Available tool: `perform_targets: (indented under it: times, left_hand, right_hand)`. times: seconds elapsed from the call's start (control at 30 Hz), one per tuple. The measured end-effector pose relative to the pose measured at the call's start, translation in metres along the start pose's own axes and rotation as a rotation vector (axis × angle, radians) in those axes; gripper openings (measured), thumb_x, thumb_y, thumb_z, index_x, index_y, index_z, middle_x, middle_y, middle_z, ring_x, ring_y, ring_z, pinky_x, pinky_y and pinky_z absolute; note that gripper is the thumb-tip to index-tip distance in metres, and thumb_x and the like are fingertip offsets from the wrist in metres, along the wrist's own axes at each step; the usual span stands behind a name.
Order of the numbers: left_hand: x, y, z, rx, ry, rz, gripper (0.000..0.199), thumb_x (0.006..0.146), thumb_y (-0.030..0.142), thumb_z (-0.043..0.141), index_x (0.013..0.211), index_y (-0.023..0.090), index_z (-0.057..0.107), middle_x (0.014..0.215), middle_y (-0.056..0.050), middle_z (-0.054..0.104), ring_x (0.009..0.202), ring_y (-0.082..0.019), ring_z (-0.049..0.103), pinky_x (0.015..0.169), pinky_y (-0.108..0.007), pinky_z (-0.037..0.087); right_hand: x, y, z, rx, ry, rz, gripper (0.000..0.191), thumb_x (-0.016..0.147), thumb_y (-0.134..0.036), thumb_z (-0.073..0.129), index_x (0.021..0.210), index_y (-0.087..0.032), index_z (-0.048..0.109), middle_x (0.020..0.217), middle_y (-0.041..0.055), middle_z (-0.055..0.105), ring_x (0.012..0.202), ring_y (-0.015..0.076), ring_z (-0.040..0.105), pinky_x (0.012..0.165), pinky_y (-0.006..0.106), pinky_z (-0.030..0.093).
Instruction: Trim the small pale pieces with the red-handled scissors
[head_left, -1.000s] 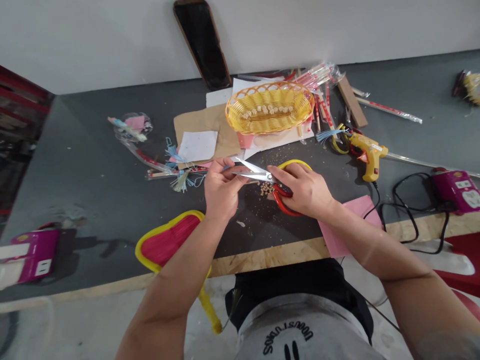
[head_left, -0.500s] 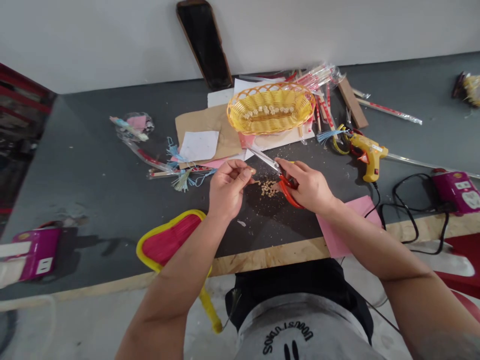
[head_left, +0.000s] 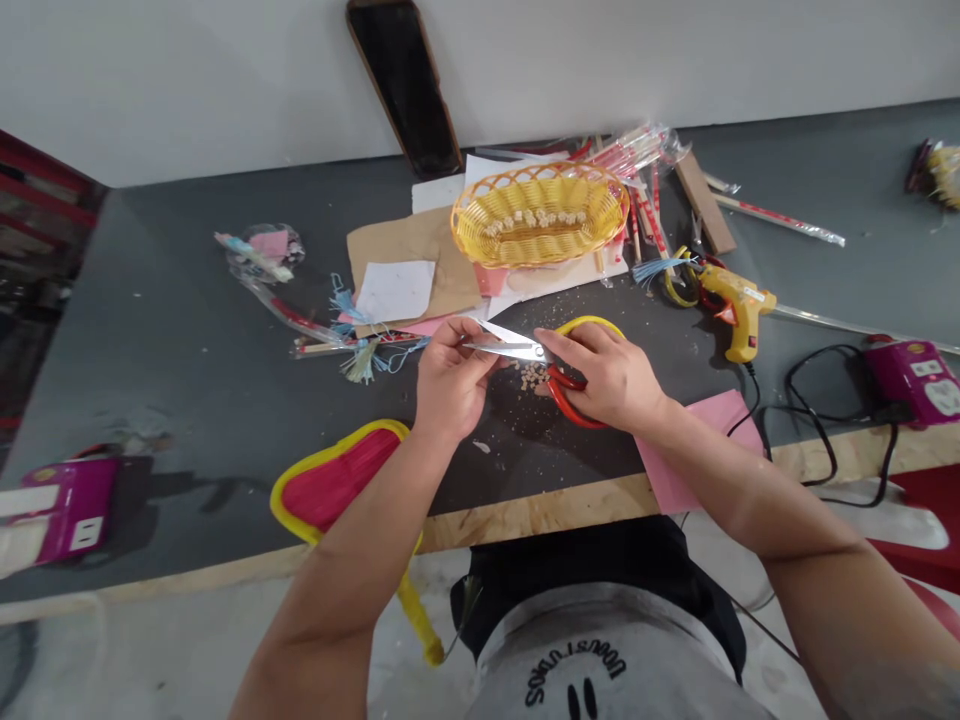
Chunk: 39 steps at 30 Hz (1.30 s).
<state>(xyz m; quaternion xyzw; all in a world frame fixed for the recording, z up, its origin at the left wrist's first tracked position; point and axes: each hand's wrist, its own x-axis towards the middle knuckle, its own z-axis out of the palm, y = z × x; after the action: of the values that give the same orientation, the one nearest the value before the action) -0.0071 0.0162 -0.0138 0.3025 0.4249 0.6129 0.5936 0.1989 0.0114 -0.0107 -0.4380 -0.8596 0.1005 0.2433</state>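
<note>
My right hand (head_left: 619, 378) holds scissors (head_left: 517, 349) with one red and one yellow handle loop. Their blades stand apart and point left, reaching the fingertips of my left hand (head_left: 451, 385). That hand is closed in a pinch on a small light-brown piece, now mostly hidden by fingers and blades. Under the scissors, a scatter of small light-brown bits (head_left: 532, 377) lies on the dark tabletop. Beyond the hands is a yellow woven basket (head_left: 463, 232), with a row of small pale clusters (head_left: 536, 218) along its bottom.
A yellow glue gun (head_left: 742, 305) with a black cable lies at right, near pink paper (head_left: 697, 440). Tassels (head_left: 364, 360), brown paper (head_left: 375, 245) and wrapped sticks surround the basket. A red, yellow-edged shape (head_left: 337, 480) lies by my left forearm. A phone (head_left: 405, 85) leans on the wall.
The scissors' blades have opened and moved left and down, onto my left fingertips. The yellow handle loop has swung out above my right hand. My left hand has barely moved.
</note>
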Motion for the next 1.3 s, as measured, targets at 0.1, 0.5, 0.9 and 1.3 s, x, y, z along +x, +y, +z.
perform_targets:
  times: [0.1, 0.5, 0.9, 1.3]
  left_hand:
    - [0.000, -0.001, -0.002, 0.027, -0.006, -0.002, 0.047, 0.055, 0.021, 0.094, 0.082, 0.021, 0.055, 0.067, 0.005, 0.064, 0.061, -0.010, 0.064, 0.058, -0.020, 0.058]
    - [0.001, -0.001, -0.002, 0.035, 0.014, 0.015, 0.047, 0.053, 0.020, 0.094, 0.076, 0.021, 0.053, 0.066, 0.006, 0.064, 0.061, -0.010, 0.064, 0.055, -0.020, 0.055]
    - [0.001, 0.000, -0.005, 0.038, -0.054, -0.098, 0.032, 0.066, 0.027, 0.091, 0.090, 0.017, 0.072, 0.076, 0.000, 0.068, 0.069, -0.010, 0.066, 0.064, -0.019, 0.059]
    - [-0.002, 0.003, -0.003, 0.042, -0.056, -0.159, 0.026, 0.065, 0.027, 0.090, 0.084, 0.018, 0.074, 0.078, -0.001, 0.071, 0.068, -0.009, 0.064, 0.064, -0.020, 0.056]
  right_hand:
    - [0.000, 0.000, -0.001, -0.030, -0.018, 0.010, 0.054, 0.094, -0.047, 0.064, 0.141, -0.022, 0.060, 0.111, 0.0118, 0.068, 0.103, 0.0257, 0.064, 0.090, 0.040, 0.056]
    - [0.001, 0.001, -0.001, -0.046, -0.031, -0.008, 0.049, 0.093, -0.037, 0.065, 0.139, -0.021, 0.062, 0.112, 0.0116, 0.070, 0.101, 0.0242, 0.067, 0.087, 0.037, 0.058]
    - [0.001, 0.009, 0.000, 0.153, 0.016, 0.164, 0.054, 0.094, -0.048, 0.065, 0.139, -0.019, 0.062, 0.098, 0.0078, 0.072, 0.076, 0.0161, 0.066, 0.070, 0.027, 0.052]
    - [0.002, 0.013, 0.003, 0.234, 0.066, 0.175, 0.052, 0.093, -0.052, 0.064, 0.134, -0.020, 0.065, 0.091, 0.0063, 0.069, 0.072, 0.0154, 0.061, 0.071, 0.028, 0.051]
